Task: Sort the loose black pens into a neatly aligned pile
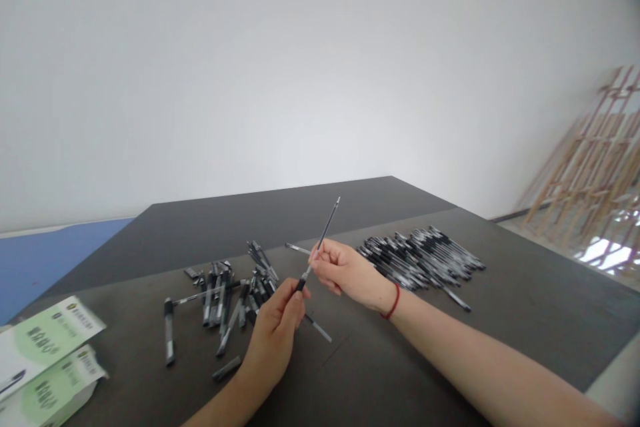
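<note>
L hand (280, 323) curled round blk pen grip (301, 284), R hand (345, 270) pinching slim refill (329, 223) just beyond, pen rows (420, 257) on R, jumbled pens (220, 297) on L.

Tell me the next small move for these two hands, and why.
I'd probably ease the refill into the pen barrel: the left hand grips the barrel, the right hand pinches the refill roughly in line with it, and a long dark length sticks out beyond the right hand, tip pointing away.
</note>
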